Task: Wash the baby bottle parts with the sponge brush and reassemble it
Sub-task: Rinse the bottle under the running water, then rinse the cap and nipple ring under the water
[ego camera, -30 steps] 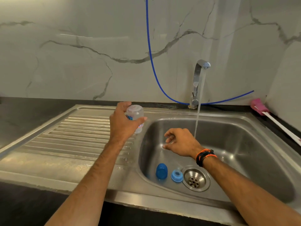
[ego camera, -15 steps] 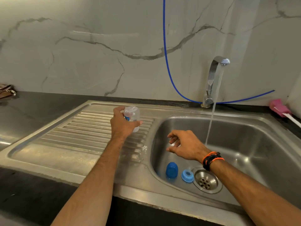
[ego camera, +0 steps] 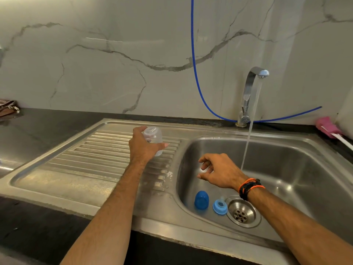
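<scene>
Marble-look wall behind, black counter, and a stainless steel sink (ego camera: 191,236) with a ribbed draining board (ego camera: 107,153) on the left side. Compared to a second ago, the left hand (ego camera: 142,148) has carried the clear plastic bottle body (ego camera: 153,137) further out over the ribs, base up, fingers and thumb wrapped round it. Looks to me like it's about to be stood upside down to drain, so that part is probably rinsed.

The right hand (ego camera: 219,172) hasn't really moved; it hovers over the basin, fingers loosely curled. There's something pale under them, can't tell if it's holding anything.

Down by the drain (ego camera: 243,212): dark blue dome cap (ego camera: 201,200) and light blue collar ring with teat (ego camera: 220,207), just beside each other, both still waiting.

Tap (ego camera: 250,88) is running, its stream landing close behind the right hand. Pink sponge brush (ego camera: 326,127) sits far right on the counter, well apart from both hands. Nothing blocks the board.
</scene>
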`<action>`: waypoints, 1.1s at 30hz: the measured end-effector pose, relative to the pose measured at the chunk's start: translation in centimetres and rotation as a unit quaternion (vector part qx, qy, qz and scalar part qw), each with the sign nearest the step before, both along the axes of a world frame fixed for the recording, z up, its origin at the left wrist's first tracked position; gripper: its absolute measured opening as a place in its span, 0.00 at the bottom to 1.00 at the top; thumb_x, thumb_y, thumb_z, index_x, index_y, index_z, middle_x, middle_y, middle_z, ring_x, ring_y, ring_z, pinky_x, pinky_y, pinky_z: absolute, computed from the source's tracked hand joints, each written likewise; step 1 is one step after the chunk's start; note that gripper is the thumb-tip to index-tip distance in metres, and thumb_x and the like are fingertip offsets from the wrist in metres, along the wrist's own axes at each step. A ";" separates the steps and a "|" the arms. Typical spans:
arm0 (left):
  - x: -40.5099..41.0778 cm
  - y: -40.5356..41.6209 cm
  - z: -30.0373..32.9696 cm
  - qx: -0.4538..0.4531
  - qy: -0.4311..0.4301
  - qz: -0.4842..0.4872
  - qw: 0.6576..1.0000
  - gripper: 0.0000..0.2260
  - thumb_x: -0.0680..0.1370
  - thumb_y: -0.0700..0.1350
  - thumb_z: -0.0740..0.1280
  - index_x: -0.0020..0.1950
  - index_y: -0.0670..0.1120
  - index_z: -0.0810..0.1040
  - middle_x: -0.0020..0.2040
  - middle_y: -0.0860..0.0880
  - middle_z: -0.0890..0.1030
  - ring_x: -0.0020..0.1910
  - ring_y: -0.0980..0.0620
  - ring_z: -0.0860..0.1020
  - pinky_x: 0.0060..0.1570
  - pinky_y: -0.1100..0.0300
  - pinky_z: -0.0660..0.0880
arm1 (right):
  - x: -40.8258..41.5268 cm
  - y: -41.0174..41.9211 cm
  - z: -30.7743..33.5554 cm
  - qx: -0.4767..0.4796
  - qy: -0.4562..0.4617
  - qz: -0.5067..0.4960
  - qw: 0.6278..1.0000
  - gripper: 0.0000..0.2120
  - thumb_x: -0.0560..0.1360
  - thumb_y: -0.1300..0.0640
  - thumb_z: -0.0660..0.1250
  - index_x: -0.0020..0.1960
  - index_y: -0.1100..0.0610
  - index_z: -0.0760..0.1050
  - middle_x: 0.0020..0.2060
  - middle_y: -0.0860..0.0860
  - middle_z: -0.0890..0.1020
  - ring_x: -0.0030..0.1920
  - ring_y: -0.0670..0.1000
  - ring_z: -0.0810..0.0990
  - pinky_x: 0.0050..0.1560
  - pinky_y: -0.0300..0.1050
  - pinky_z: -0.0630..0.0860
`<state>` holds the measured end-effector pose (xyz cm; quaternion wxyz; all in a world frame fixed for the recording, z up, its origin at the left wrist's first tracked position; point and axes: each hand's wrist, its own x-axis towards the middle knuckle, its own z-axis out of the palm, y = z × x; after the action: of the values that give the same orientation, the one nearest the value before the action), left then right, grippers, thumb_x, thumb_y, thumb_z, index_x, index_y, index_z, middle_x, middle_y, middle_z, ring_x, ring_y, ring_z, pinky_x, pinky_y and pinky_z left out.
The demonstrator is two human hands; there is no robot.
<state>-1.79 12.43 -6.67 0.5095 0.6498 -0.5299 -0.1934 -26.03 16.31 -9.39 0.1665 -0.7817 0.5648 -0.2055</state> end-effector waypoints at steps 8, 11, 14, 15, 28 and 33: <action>-1.5 -0.5 -0.3 0.007 -0.007 0.001 1.000 0.33 0.68 0.53 0.78 0.68 0.42 0.72 0.66 0.42 0.77 0.62 0.43 0.77 0.61 0.53 0.74 | -0.3 0.1 0.0 0.003 0.016 -0.003 1.000 0.24 0.72 0.49 0.75 0.65 0.53 0.73 0.54 0.47 0.81 0.48 0.45 0.81 0.56 0.46 0.80; -1.6 -0.5 -0.4 0.009 -0.012 -0.005 1.000 0.32 0.68 0.53 0.78 0.68 0.42 0.73 0.65 0.42 0.78 0.61 0.44 0.78 0.60 0.54 0.74 | -0.4 0.1 -0.1 0.004 0.022 -0.003 1.000 0.24 0.72 0.49 0.75 0.65 0.53 0.74 0.54 0.47 0.81 0.48 0.45 0.81 0.56 0.46 0.80; -1.5 -0.5 -0.4 0.013 -0.034 -0.003 0.999 0.33 0.68 0.53 0.78 0.68 0.42 0.72 0.65 0.42 0.78 0.61 0.44 0.78 0.61 0.54 0.74 | -0.4 0.0 -0.1 0.007 0.024 -0.001 1.000 0.24 0.73 0.49 0.74 0.65 0.53 0.74 0.55 0.47 0.81 0.49 0.45 0.81 0.57 0.47 0.80; -1.5 -0.5 -0.5 0.016 -0.038 -0.001 0.999 0.34 0.68 0.53 0.78 0.68 0.42 0.72 0.65 0.42 0.78 0.62 0.44 0.77 0.61 0.54 0.73 | -0.4 0.0 -0.1 0.008 0.024 0.000 1.000 0.24 0.73 0.49 0.74 0.65 0.53 0.74 0.55 0.48 0.81 0.49 0.45 0.81 0.57 0.47 0.80; -1.7 0.6 1.9 -0.183 -0.029 0.083 0.979 0.37 0.61 0.56 0.82 0.65 0.49 0.73 0.65 0.47 0.74 0.63 0.48 0.73 0.58 0.55 0.75 | -1.7 -0.3 0.3 0.014 0.002 -0.021 1.000 0.22 0.72 0.50 0.75 0.63 0.54 0.75 0.52 0.47 0.81 0.49 0.44 0.80 0.56 0.46 0.80; -6.1 3.1 2.2 -0.175 -0.100 -0.067 0.977 0.23 0.65 0.47 0.81 0.57 0.51 0.77 0.57 0.53 0.78 0.52 0.56 0.76 0.49 0.63 0.74 | -3.5 -0.5 0.6 0.027 -0.006 -0.054 0.998 0.20 0.71 0.50 0.76 0.60 0.54 0.77 0.49 0.47 0.82 0.48 0.45 0.81 0.57 0.46 0.80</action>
<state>-7.85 15.58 -4.52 0.5456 0.5293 -0.6464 -0.0657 -29.56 15.81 -8.79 0.1799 -0.7438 0.6107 -0.2036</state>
